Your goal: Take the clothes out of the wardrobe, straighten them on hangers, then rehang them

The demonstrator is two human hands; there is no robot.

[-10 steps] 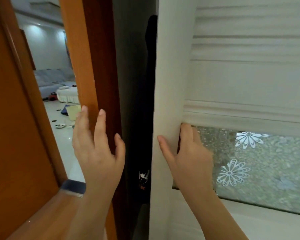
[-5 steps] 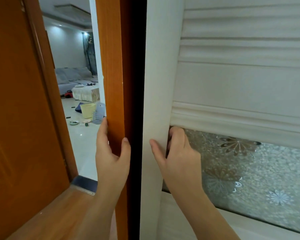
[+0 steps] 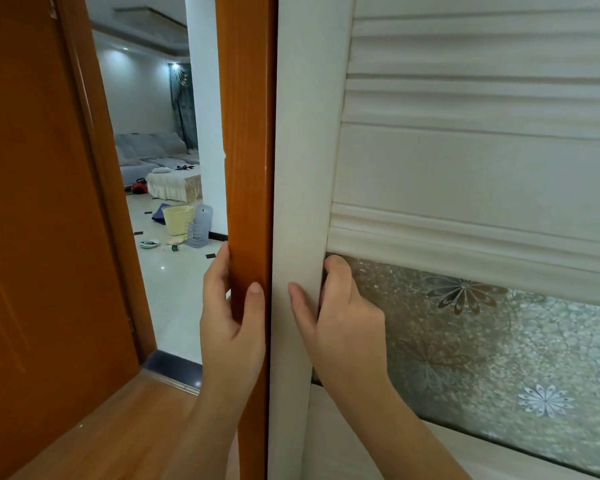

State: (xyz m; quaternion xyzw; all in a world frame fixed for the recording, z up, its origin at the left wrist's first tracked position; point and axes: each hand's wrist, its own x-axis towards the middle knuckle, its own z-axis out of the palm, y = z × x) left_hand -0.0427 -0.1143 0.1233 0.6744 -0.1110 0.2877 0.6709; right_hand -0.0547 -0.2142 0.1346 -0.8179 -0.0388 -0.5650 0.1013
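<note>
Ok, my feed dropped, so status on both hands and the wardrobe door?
Left hand grips orange post. Right hand grips wardrobe door by its edge. Door flush against post, interior hidden.

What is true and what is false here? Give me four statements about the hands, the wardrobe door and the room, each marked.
1. The left hand grips the orange post. True.
2. The right hand lies flat on the glass. False: it grips the white door by its edge.
3. The white door stands wide open. False: it is almost shut against the post.
4. A yellow basket stands on the far room's floor. True.
</note>
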